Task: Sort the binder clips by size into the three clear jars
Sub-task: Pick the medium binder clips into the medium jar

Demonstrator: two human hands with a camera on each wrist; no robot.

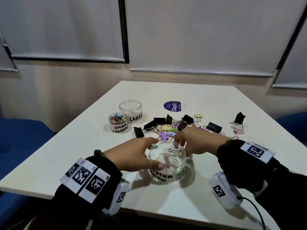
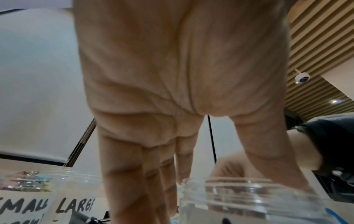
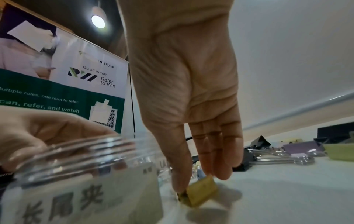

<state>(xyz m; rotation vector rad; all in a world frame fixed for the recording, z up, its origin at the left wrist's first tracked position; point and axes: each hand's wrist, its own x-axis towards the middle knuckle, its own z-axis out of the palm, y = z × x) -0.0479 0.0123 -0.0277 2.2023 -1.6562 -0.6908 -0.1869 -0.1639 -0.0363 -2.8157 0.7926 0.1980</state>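
Note:
My left hand (image 1: 152, 154) grips the clear jar labelled MEDIUM (image 1: 167, 177) near the table's front, thumb on the near rim and fingers round the far side. Wire handles and a green clip (image 1: 179, 170) show through its glass. Just behind the jar's right side, my right hand (image 3: 200, 181) pinches a yellow binder clip (image 3: 201, 191) between thumb and fingers, low over the table. The loose pile of black and pastel clips (image 1: 174, 127) lies beyond both hands. The SMALL jar (image 1: 118, 121), full of small coloured clips, and the LARGE jar (image 1: 130, 112) stand at the back left.
A round purple sticker or lid (image 1: 172, 106) lies behind the pile. A black clip (image 1: 239, 117) and a pink clip (image 1: 239, 131) sit apart at the right. The white table (image 1: 83, 155) ends close to my body; blue seats flank it.

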